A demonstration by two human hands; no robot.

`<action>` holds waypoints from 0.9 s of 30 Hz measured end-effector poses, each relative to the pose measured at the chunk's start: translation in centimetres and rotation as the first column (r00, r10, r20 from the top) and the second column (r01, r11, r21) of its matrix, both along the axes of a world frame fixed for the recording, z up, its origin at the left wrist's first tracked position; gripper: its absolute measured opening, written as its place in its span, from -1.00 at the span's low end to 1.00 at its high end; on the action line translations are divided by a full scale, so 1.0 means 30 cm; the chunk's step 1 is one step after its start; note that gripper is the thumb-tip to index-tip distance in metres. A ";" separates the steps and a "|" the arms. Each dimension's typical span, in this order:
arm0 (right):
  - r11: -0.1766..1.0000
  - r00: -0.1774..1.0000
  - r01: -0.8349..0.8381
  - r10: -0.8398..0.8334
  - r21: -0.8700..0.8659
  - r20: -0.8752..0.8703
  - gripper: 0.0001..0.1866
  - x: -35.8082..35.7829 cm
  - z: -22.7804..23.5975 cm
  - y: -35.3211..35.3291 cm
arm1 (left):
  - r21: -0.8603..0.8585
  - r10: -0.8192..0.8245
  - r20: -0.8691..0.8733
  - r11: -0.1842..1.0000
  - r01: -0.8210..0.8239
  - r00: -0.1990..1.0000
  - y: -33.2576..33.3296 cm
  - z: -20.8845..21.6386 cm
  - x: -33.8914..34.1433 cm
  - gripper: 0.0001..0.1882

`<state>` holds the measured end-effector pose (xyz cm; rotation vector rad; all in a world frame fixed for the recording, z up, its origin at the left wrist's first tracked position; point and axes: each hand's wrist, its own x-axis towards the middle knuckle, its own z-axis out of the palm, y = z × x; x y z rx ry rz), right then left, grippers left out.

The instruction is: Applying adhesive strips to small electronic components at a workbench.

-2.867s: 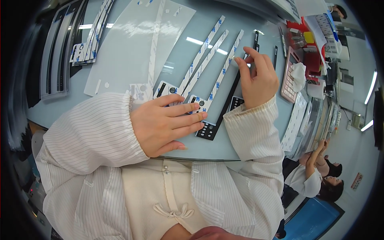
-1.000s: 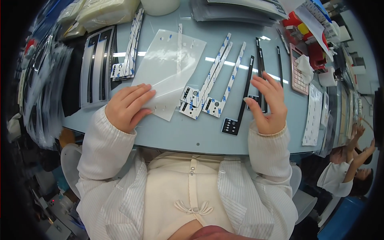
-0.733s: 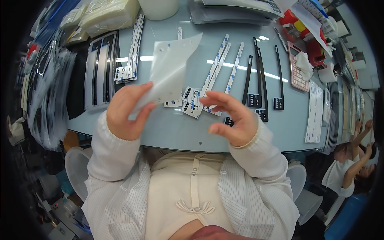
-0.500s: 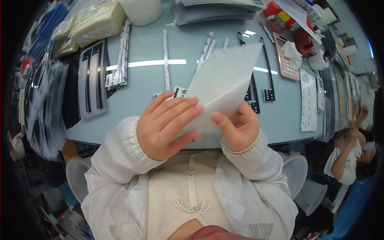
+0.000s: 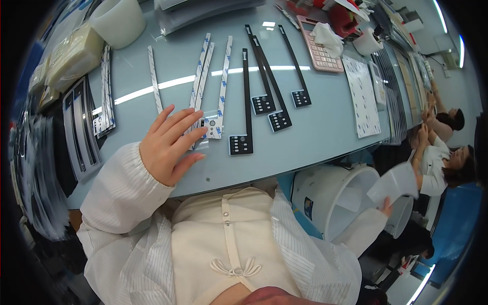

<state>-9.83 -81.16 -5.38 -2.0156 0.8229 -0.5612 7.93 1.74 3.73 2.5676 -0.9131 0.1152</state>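
Observation:
My left hand [image 5: 170,145] hovers near the table's front edge with its fingers spread, holding nothing. Its fingertips overlap the lower ends of white strips with blue marks [image 5: 198,76]; whether they touch I cannot tell. Beside these lies an L-shaped strip with a white backing [image 5: 223,86]. Several black L-shaped keypad strips [image 5: 247,96] rest face up further right. Off the table at the right, my right hand [image 5: 386,207] grips a translucent white sheet [image 5: 394,182] by its lower edge, next to a white bin [image 5: 323,198]. Most of that hand's fingers are hidden.
A pink calculator [image 5: 317,48] with a crumpled tissue [image 5: 328,38] stands at the back right. A blue-marked white sheet [image 5: 361,96] lies below it. Bundled strips [image 5: 104,96] and a white roll [image 5: 119,23] are at the left. Other people [image 5: 437,165] sit at the right.
My right hand has carried the sheet from over the table to the bin at the right. My left hand has come off the sheet. The view has turned, uncovering the black keypad strips.

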 end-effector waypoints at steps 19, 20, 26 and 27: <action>0.786 0.803 0.545 -0.388 -0.293 0.452 -0.33 0.390 -0.104 0.318 | 0.250 -0.089 -0.088 0.962 0.109 0.992 -0.142 -0.057 0.104 -0.39; 0.762 0.783 0.572 -0.397 -0.304 0.479 -0.33 0.416 -0.094 0.312 | 0.270 -0.065 -0.073 0.959 0.083 0.995 -0.143 -0.062 0.110 -0.39; 0.842 0.852 0.019 0.268 -0.539 0.450 -0.50 0.718 0.131 0.743 | 0.299 0.049 -0.117 0.954 -0.012 0.992 -0.086 -0.076 0.101 -0.32; 0.838 0.860 -0.067 0.324 -0.541 0.394 -0.51 0.742 0.144 0.823 | 0.277 0.082 -0.142 0.960 -0.040 0.986 -0.080 -0.070 0.092 -0.32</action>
